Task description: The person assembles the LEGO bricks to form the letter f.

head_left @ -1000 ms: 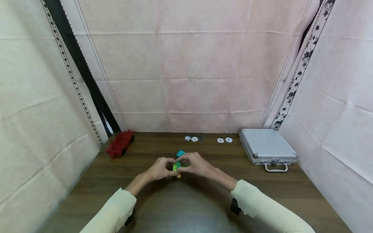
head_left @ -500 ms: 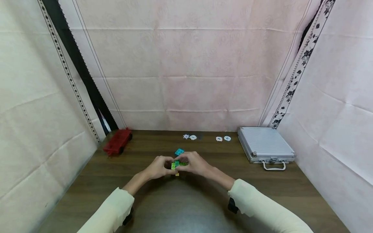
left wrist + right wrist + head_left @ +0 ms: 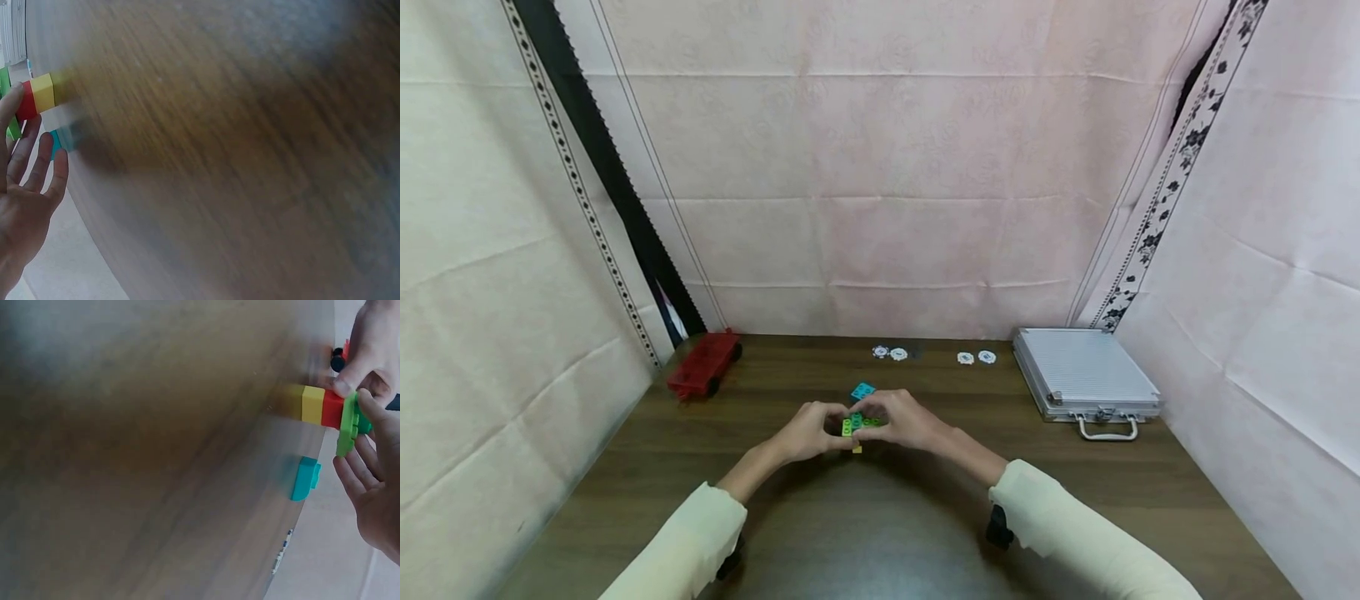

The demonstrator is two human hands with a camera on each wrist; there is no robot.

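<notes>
A small stack of toy bricks stands upright on the table between my hands. From the bottom up it has a yellow brick [image 3: 312, 404], a red brick [image 3: 332, 409], a long light green brick [image 3: 347, 425] and a dark green brick [image 3: 857, 421]. My left hand [image 3: 811, 432] holds the stack from the left, its thumb by the red brick in the right wrist view. From the right, my right hand [image 3: 901, 419] pinches the dark green brick between thumb and finger. Just behind the stack lies a turquoise brick [image 3: 862, 391], apart from both hands.
A red toy wagon [image 3: 704, 365] sits at the far left. Along the back edge lie several poker chips, among them a left chip [image 3: 898, 354] and a right chip [image 3: 987, 357]. A silver case [image 3: 1086, 371] with its handle forward stands at the back right. Cloth walls surround the table.
Both hands keep their places around the brick stack, with no clear finger movement. The head view shifts slightly, and the bricks stay together.
</notes>
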